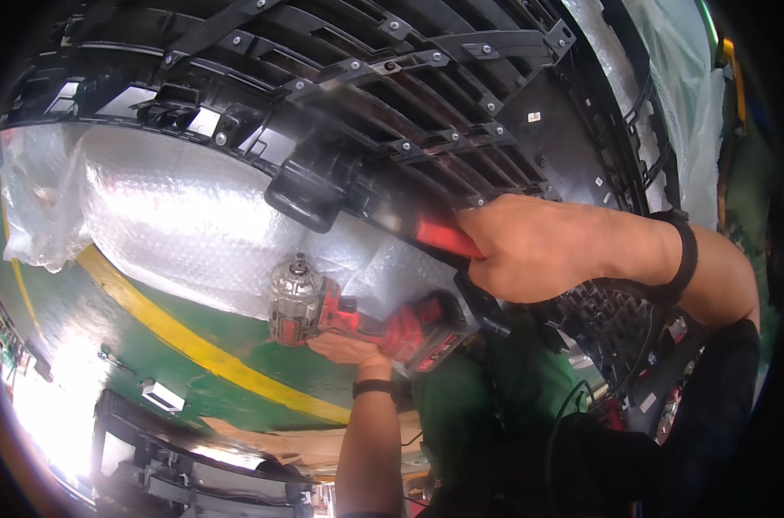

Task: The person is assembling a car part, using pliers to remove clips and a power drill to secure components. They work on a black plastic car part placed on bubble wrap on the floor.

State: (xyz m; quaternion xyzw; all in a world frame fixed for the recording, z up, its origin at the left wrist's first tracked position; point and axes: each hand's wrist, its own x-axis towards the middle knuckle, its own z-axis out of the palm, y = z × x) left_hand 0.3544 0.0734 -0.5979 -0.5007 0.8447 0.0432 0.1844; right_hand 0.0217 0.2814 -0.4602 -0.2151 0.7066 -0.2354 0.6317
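At far left, shiny bubble wrap [167, 216] under the near edge of a large black ribbed panel [547, 147], with a yellow line [193, 345] crossing the green floor [262, 345] below. Next, low and left of centre, a red impact wrench [357, 321], grey nose pointing up, battery end toward the right. Around its body from beneath, the left hand [344, 347], fingers curled closed; thumb hidden, so cannot tell how firm a hold. Probably best to steady that wrench low and off to the side, nose away from the other arm, finger light near the trigger. Just above, over the panel's edge, the blocky black head of a mallet-like tool [310, 186], its shaft blurred; touching or only hovering, cannot tell. For good control, likely wise to keep the head square to the surface, use short, measured strokes, and stay off thin ribs and the small round fasteners [455, 135]. Farther right, on the tool's red handle, the right hand [526, 250], closed in a fist, back of the hand uppermost, fingertips out of sight underneath. Past a dark wristband [688, 259], at far right, clear plastic sheeting [690, 129] hanging in folds.
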